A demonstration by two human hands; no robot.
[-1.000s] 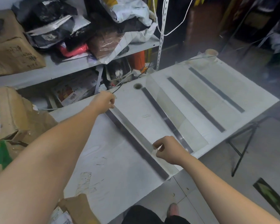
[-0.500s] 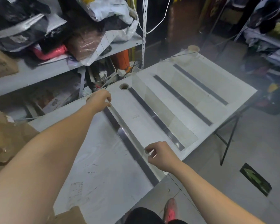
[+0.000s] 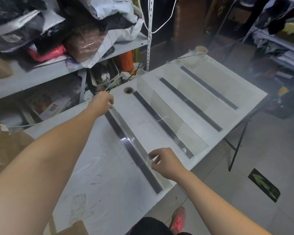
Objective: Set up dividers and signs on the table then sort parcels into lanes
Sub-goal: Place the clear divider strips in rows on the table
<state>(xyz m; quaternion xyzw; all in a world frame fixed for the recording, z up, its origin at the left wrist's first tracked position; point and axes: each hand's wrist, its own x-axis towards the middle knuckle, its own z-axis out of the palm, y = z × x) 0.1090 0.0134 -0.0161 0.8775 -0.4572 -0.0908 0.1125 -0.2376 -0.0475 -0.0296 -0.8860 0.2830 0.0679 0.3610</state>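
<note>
The head view looks down on a white table [image 3: 98,180] that runs from the lower left to the right middle of the frame. Four dark strips cross its top in parallel. A clear divider [image 3: 132,139] stands along the nearest dark strip [image 3: 134,155], just left of the frame's centre. The left hand [image 3: 101,103] sits at the divider's far end, above centre, with its fingers curled down onto the top edge; it appears to pinch that edge, though the fingertips are hidden. The right hand [image 3: 165,162] is at the near end, below centre, with thumb and forefinger parted and curved around the top edge; whether they touch the clear sheet cannot be told.

A second clear divider [image 3: 170,116] stands upright on the next strip, to the right of centre, and a third clear panel [image 3: 199,85] is faintly visible over the strip beyond it. A round hole [image 3: 128,90] in the tabletop lies just above centre, between the first two strips. A tape roll [image 3: 201,50] rests at the table's far corner in the upper right. A grey shelf [image 3: 46,72] loaded with bagged parcels [image 3: 85,41] fills the upper left. A green arrow marker [image 3: 263,187] lies on the floor at lower right, and a red shoe [image 3: 178,219] shows at the bottom edge.
</note>
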